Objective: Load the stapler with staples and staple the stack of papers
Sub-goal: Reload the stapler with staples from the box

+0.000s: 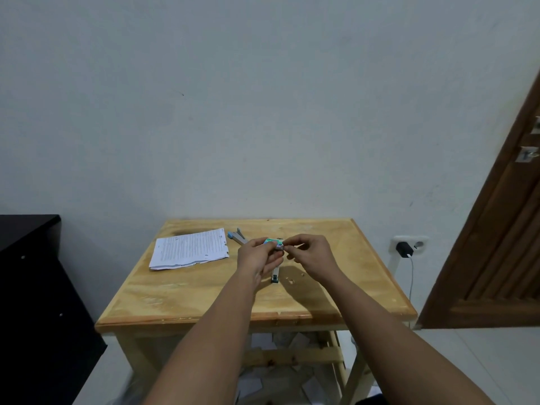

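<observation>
Flanking the hands' staple box [274, 244]: papers [189, 248] left, stapler [237, 235] behind.

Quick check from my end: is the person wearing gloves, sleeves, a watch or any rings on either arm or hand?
Nothing worn shows. The left hand and right hand are bare, with no gloves and no rings that can be made out at this size. Both forearms are uncovered from the wrists down to the bottom edge of the head view: no sleeves, cuffs, watch or bracelets in sight.
</observation>
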### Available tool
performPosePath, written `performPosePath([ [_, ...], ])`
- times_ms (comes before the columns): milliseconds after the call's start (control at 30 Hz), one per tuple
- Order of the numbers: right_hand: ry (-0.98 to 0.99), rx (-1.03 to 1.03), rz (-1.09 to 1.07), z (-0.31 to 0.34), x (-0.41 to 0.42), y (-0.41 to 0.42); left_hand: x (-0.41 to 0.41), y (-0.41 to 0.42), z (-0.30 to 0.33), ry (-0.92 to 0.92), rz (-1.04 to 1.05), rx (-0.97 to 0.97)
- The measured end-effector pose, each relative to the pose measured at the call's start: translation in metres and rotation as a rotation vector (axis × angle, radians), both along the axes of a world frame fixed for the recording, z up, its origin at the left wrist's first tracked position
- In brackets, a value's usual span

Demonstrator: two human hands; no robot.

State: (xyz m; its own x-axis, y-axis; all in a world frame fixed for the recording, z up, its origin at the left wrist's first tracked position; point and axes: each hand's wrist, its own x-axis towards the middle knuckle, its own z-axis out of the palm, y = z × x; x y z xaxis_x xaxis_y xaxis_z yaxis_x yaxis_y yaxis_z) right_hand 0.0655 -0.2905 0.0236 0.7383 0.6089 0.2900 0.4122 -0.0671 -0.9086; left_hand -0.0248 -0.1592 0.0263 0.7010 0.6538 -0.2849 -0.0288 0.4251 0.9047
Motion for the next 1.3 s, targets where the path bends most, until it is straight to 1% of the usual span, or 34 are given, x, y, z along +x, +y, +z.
performPosePath([
  [133,-0.004,0.007,-0.021,-0.004,0.001,0.003,0.000,-0.001,-0.001,0.008,-0.019,0.012],
  [200,-0.009,0.020,-0.075,-0.006,0.002,0.003,0.001,0.001,-0.001,0.005,-0.013,0.019],
  [267,-0.052,-0.039,-0.128,-0.007,0.003,0.002,0.003,0.002,-0.001,0.010,-0.017,0.039],
  [367,-0.097,-0.135,-0.118,-0.009,0.007,0.002,0.006,0.002,0.001,0.040,-0.045,0.081],
  [600,-0.128,-0.199,-0.111,-0.006,0.019,0.004,0.011,0.002,0.000,0.121,-0.147,0.203],
  [667,-0.139,-0.219,-0.141,-0.005,0.023,0.006,0.013,0.002,0.000,0.140,-0.140,0.229],
  [733,-0.164,-0.249,-0.218,-0.002,0.030,0.005,0.015,0.003,-0.002,0.191,-0.071,0.332],
  [833,-0.203,-0.367,-0.352,0.001,0.049,-0.003,0.015,0.006,-0.007,0.328,0.085,0.639],
  [933,-0.205,-0.461,-0.399,-0.005,0.073,-0.014,0.011,0.005,-0.018,0.415,0.127,0.840],
  [1100,-0.217,-0.584,-0.386,-0.015,0.103,-0.036,0.016,0.004,-0.035,0.484,0.042,1.016],
  [1233,-0.137,-0.818,-0.273,-0.008,0.110,-0.047,0.032,0.012,-0.040,0.535,-0.042,1.097],
  [1300,-0.124,-0.883,-0.232,-0.011,0.104,-0.046,0.040,0.014,-0.044,0.561,-0.068,1.128],
])
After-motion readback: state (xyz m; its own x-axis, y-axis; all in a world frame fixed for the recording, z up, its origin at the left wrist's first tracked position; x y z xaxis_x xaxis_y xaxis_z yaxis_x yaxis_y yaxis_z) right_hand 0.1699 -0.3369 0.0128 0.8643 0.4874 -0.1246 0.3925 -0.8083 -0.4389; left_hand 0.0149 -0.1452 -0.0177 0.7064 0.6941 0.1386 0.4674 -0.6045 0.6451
